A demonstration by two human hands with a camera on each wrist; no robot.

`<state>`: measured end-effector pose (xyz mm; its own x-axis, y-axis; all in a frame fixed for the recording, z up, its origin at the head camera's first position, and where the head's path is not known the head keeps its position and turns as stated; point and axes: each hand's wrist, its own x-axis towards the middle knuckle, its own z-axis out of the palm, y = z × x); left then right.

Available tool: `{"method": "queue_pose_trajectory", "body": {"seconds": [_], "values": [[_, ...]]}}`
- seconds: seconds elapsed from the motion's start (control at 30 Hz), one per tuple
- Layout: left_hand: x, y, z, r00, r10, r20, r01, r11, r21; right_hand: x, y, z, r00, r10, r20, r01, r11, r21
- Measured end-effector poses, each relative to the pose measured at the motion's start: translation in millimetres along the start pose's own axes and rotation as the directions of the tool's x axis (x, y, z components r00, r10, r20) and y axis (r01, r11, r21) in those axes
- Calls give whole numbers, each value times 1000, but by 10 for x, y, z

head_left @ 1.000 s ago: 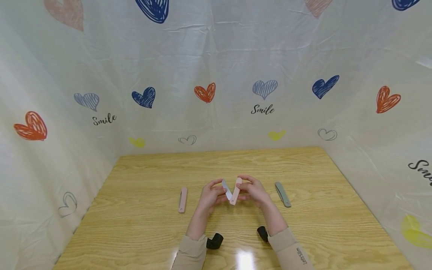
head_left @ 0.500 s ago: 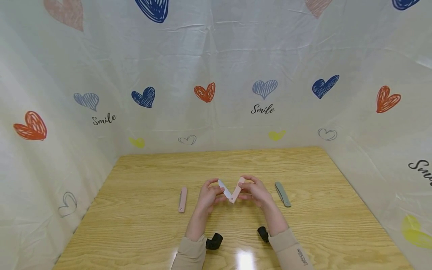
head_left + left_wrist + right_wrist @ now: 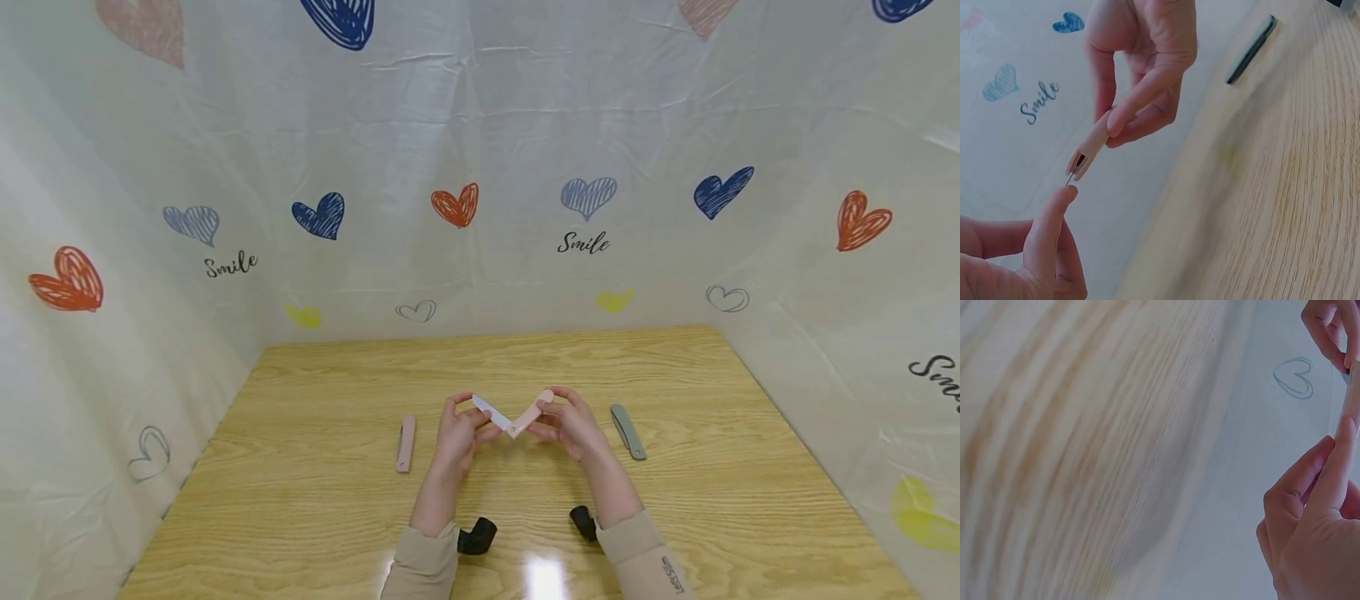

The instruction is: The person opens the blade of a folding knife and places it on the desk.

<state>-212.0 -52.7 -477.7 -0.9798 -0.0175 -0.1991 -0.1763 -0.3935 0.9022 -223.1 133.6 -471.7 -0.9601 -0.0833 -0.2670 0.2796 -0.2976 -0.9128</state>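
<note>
A pink folding knife (image 3: 530,417) is held above the table between both hands, its pale blade swung partway out in a wide V. With thumb and fingers my left hand (image 3: 456,435) pinches the blade (image 3: 491,414). My right hand (image 3: 572,425) grips the pink handle by its far end. The left wrist view shows the slotted handle (image 3: 1095,140) edge-on, with the thin blade running to the left thumb. In the right wrist view only part of the handle (image 3: 1351,400) shows at the right border, between the two hands.
A second pink folding knife (image 3: 406,444) lies folded on the wooden table (image 3: 315,517) left of the hands. A grey-green folding knife (image 3: 628,432) lies to the right. Black wrist-camera mounts (image 3: 477,536) sit at the sleeves. A printed curtain (image 3: 510,275) stands behind the table.
The hands have moved apart, and the blade and handle have spread from a narrow V to a wider one. The two knives on the table have stayed put.
</note>
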Motion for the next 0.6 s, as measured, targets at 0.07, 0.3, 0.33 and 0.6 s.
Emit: {"method": "queue_pose_trajectory", "body": {"seconds": [0.07, 0.3, 0.33, 0.6], "values": [[8, -7, 6, 1000, 7, -17, -8, 1000, -22, -5, 2, -1, 1000, -7, -4, 7, 1000, 30], [-1, -15, 33, 998, 17, -61, -22, 996, -82, -15, 21, 4, 1000, -13, -22, 15, 994, 112], [-6, -14, 41, 998, 15, -66, -21, 996, -91, -18, 25, 6, 1000, -12, -26, 15, 992, 122], [-17, -19, 100, 992, 34, -119, -56, 981, -184, -58, 63, 41, 997, -23, -77, 39, 978, 206]]}}
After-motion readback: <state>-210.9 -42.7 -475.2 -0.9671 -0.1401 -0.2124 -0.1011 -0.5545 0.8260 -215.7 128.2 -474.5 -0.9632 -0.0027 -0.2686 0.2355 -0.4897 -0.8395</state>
